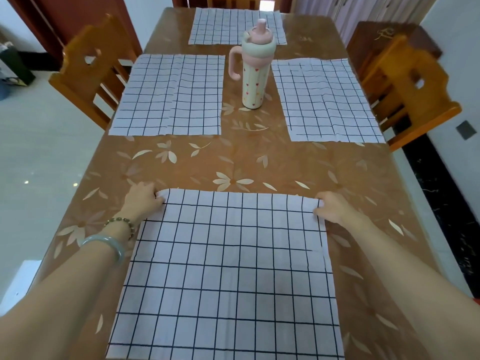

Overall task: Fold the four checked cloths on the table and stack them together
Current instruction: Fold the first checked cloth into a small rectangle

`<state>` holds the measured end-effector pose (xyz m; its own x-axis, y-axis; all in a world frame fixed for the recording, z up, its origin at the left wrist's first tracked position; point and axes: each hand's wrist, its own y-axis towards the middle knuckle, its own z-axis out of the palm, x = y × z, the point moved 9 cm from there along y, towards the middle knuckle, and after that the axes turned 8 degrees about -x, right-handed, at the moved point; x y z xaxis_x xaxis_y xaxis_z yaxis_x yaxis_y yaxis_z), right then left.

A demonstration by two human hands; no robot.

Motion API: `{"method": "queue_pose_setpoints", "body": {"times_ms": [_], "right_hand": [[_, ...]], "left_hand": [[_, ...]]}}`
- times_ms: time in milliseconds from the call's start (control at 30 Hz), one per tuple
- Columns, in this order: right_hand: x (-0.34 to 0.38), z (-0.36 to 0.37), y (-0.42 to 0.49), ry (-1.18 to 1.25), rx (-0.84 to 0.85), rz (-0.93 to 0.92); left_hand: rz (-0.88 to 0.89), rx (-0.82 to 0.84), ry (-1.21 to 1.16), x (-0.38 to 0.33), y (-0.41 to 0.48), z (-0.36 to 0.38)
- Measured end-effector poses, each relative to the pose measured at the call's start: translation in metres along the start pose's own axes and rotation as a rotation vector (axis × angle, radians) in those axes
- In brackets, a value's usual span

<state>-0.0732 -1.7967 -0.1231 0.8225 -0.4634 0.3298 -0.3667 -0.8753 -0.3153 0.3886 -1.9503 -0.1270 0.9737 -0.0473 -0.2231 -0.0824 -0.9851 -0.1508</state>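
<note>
A white cloth with dark checks, the near cloth, lies flat in front of me. My left hand pinches its far left corner, and my right hand pinches its far right corner; both corners are slightly lifted. Three more checked cloths lie flat farther off: the left cloth, the right cloth and the far cloth at the table's far end.
A tall pink and cream drinking bottle with a handle stands upright between the left and right cloths. The brown flower-patterned table has wooden chairs on the left and right.
</note>
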Motion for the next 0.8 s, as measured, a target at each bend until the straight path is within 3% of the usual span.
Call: {"method": "queue_pose_setpoints", "body": {"times_ms": [300,400,567,800], "right_hand": [[0.006,-0.084,-0.016,0.364,-0.298,0.016],[0.005,-0.107,-0.036,0.414,-0.368,-0.001],[-0.002,-0.109,-0.100,0.505,-0.296,-0.026],[-0.038,-0.063,-0.153,0.409,-0.195,-0.061]], "left_hand": [[0.083,-0.177,-0.453,-0.017,-0.028,-0.097],[0.122,-0.152,-0.566,-0.024,-0.051,-0.124],[0.116,-0.041,-0.527,-0.009,-0.095,-0.129],[0.195,0.139,-0.436,0.021,-0.159,-0.086]]}}
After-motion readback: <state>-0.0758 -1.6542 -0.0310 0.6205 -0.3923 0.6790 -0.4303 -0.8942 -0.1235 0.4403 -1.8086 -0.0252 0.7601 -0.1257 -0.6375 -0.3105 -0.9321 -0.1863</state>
